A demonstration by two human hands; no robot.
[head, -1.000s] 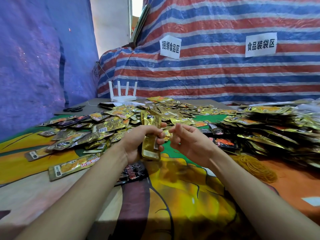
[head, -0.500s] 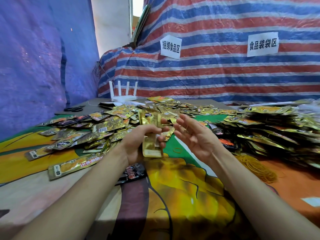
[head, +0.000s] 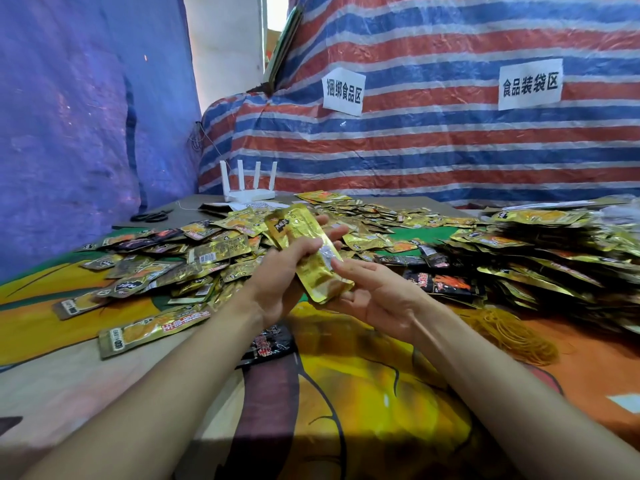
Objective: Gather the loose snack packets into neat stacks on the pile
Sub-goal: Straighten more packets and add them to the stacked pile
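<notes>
Square the stack (head: pixel 304 251) before you set it down: tap its lower end against your right grip (head: pixel 377 299), which lies palm up with fingers loose under that end, and let no packet slide out sideways. Your left grip (head: pixel 287 268) is clamped round the stack's middle. The stack stands tilted above the table (head: pixel 346 393), between both grips, and the pile (head: pixel 540 251) lies well off to the right.

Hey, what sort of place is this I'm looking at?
Probably a makeshift food-packing workshop: paper signs on the striped tarp mark food bundling and bagging zones, gold snack packets litter the table, and a heap of rubber bands lies beside them.
</notes>
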